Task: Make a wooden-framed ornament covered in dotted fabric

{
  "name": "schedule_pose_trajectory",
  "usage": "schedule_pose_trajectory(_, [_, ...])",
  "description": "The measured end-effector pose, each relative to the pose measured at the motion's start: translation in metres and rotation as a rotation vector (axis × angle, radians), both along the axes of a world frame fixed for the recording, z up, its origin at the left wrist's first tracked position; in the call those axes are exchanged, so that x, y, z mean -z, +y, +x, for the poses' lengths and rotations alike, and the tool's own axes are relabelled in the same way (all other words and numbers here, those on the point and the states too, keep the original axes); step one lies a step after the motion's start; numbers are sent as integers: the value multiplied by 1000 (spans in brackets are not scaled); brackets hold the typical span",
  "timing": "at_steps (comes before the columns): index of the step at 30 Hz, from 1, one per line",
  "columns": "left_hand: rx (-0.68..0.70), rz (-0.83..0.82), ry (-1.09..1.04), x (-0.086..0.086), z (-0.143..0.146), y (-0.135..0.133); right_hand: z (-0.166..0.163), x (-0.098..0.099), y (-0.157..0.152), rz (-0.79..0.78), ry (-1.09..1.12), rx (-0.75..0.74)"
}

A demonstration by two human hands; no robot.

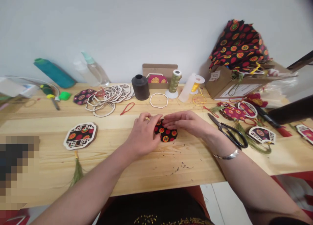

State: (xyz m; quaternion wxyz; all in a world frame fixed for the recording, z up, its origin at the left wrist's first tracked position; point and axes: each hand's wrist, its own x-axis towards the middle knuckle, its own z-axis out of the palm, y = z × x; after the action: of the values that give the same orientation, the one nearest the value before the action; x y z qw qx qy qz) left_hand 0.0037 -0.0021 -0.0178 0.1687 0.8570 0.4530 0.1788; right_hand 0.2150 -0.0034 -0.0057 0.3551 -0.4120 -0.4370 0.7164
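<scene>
A black fabric-covered piece [168, 133] with red and yellow flower motifs lies on the wooden table in front of me, partly hidden by both hands. My left hand [145, 135] grips its left edge between thumb and fingers. Fingers stretched out together, my right hand [186, 122] rests against its upper right part and holds nothing. Small dark scraps [182, 166] are scattered just below. To the left lies a finished-looking ornament [81, 136] with a pale lattice frame and a green tassel [77, 169]. Black-handled scissors [230, 132] lie beside my right wrist.
Behind my hands stand a black cone spool [140, 88], a green thread spool [175, 81] and a white bottle [187, 89]. Several pale frames [107, 99] are heaped at back left. A cardboard box [217, 84] with patterned fabric [241, 48] stands at back right.
</scene>
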Motion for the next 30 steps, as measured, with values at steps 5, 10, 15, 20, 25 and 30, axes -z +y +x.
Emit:
schedule_pose_trajectory(5, [-2, -9, -11, 1, -1, 1, 0, 2, 1, 18, -5, 14])
schedule_pose_trajectory(10, [6, -31, 3, 0, 1, 1, -1, 2, 2, 21, -16, 34])
schedule_pose_trajectory(15, [-1, -49, -54, -2, -2, 3, 2, 1, 1, 31, -8, 4])
schedule_pose_trajectory(20, [24, -65, -94, -4, -4, 4, 6, -2, -2, -15, 11, -221])
schedule_pose_trajectory(25, [50, -102, 14, -6, -1, 1, 7, 1, -1, -24, -13, -360])
schedule_pose_trajectory(30, [13, -80, 7, -6, -3, 3, 12, -2, 0, 17, -3, -291])
